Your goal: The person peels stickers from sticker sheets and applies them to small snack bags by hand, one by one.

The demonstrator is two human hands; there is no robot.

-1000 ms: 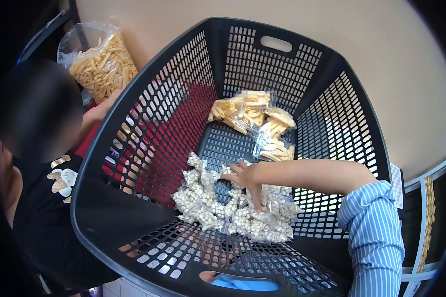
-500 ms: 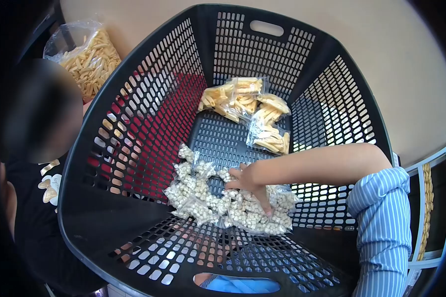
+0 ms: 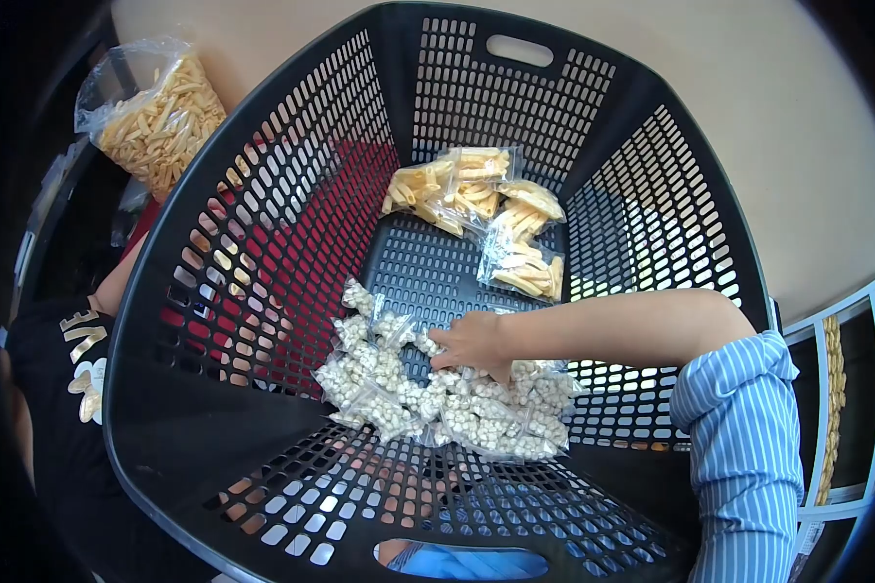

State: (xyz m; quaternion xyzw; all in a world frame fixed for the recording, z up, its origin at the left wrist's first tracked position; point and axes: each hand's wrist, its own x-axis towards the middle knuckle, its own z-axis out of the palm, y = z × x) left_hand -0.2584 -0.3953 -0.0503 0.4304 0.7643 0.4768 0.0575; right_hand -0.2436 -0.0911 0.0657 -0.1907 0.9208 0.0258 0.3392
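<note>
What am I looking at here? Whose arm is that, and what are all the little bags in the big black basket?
The picture comes from a camera worn on a person's head, looking down. The right hand of that person, in a blue striped sleeve, reaches into a big black plastic basket with holes. It presses on a pile of small clear bags of white puffed snacks. Farther back lie clear bags of yellow stick snacks. Outside, top left, sits a larger bag of yellow sticks. Another person in a black shirt sits beside the basket.

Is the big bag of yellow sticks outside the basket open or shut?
Cannot tell. The big bag stands upright behind the black basket, clear plastic bunched at its top, but no seal or opening shows.
</note>
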